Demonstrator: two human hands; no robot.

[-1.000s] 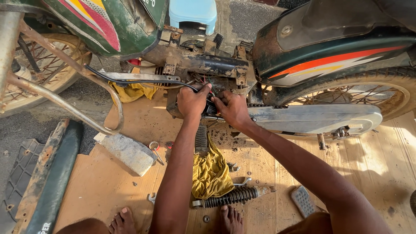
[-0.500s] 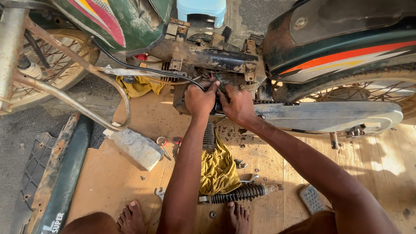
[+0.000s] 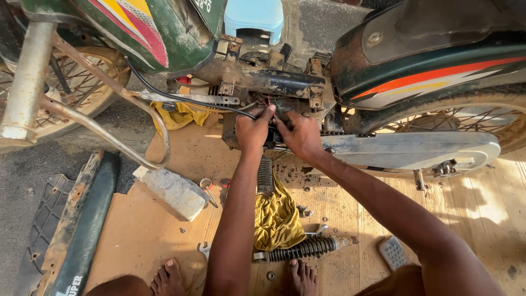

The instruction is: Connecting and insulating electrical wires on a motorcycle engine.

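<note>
Crouching on a board (image 3: pixel 164 230) beside a motorbike (image 3: pixel 285 82), the person has both hands pressed in under the frame, side by side and nearly touching. The left hand (image 3: pixel 253 129) has its fingers curled around a dark part (image 3: pixel 272 136) low in the frame, with a black cable (image 3: pixel 181 97) running in from the left to its knuckles. The right hand (image 3: pixel 298 134) closes on the same part from the other side, fingers bent inward and thumb toward the left hand; how tightly either one pinches cannot be told, since the fingertips are hidden behind the part. That part sits between the two hands, just ahead of the fingers and away from the body, and thin red and green wires (image 3: pixel 272 104) rise from it toward the frame. Neither hand is clearly nearer; both are on it. A long chain cover (image 3: pixel 416 151) stretches from the right hand toward the rear wheel (image 3: pixel 482 123). Below the arms lie a yellow rag (image 3: pixel 276 216), a coil spring shock (image 3: pixel 301 249), a grey block (image 3: pixel 175 192) and a small pedal (image 3: pixel 392 252), all well apart from the hands.
</note>
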